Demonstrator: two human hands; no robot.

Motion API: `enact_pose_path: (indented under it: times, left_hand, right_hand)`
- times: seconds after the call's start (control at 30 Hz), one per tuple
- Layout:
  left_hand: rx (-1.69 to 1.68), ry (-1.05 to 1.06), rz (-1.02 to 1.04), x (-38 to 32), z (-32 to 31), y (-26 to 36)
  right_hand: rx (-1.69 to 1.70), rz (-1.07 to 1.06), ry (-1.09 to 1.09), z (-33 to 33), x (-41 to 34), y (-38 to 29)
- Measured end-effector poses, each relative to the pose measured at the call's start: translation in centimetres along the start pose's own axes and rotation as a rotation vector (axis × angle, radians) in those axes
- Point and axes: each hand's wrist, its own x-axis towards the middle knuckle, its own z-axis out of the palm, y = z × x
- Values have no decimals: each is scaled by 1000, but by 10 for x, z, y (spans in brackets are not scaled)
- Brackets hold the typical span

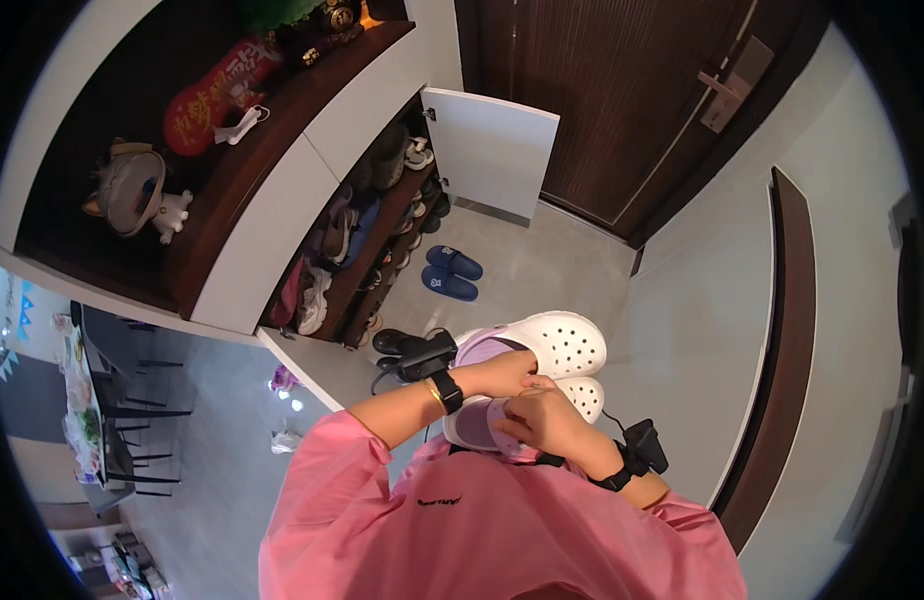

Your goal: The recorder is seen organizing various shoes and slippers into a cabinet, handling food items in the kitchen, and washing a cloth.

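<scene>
A pair of white clogs with round vent holes and lilac insides is held in front of me, side by side, toes to the right. My left hand (501, 374) is closed at the opening of the upper clog (563, 343), its fingertips partly hidden. Lying across the lower clog (586, 399), my right hand (546, 417) has bent fingers at its side and opening. The two hands nearly touch between the clogs. Both wrists carry black strapped devices.
A shoe cabinet's open door (492, 150) stands left of a dark entrance door (604, 97). Shoes fill the cabinet shelves (379, 232). Blue slides (452, 273) and black shoes (396, 343) rest on the floor. A dark-edged wall ledge (788, 300) runs along the right.
</scene>
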Motion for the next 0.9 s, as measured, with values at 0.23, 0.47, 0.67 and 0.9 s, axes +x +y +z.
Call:
enact_pose_path:
  times: [0.23,0.47,0.67,0.9]
  left_hand:
    - [-392,514,-377,39,-60,-6]
    - [-1023,1503,-369,93,-102,-41]
    - [-1322,1953,149,117,-105,-73]
    - [-1883,2497,141,148,-147,-137]
  right_hand:
    - [244,-6,296,-64,44,94]
    - [712,383,202,-95,69,251]
    - [986,608,-429,-99,137,271]
    - [1027,641,-481,-88,228,298]
